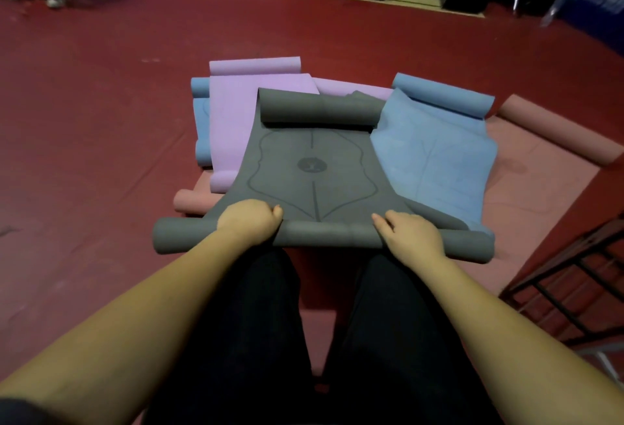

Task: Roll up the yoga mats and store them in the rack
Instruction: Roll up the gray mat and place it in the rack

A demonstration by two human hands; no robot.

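Both hands, left hand [249, 220] and right hand [412, 234], are curled over the near roll of the dark grey rubber yoga mat [312, 168], fingers wrapped under it, on the red floor [101, 120]. Uneven pressure could skew the roll into a cone; the far end, already curled, could snag.

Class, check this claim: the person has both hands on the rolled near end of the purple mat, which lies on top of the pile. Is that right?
One detail is wrong: the colour. In the head view, the left hand and right hand are on the rolled near end of the grey mat, which lies on top of the pile. The purple mat lies partly beneath it.
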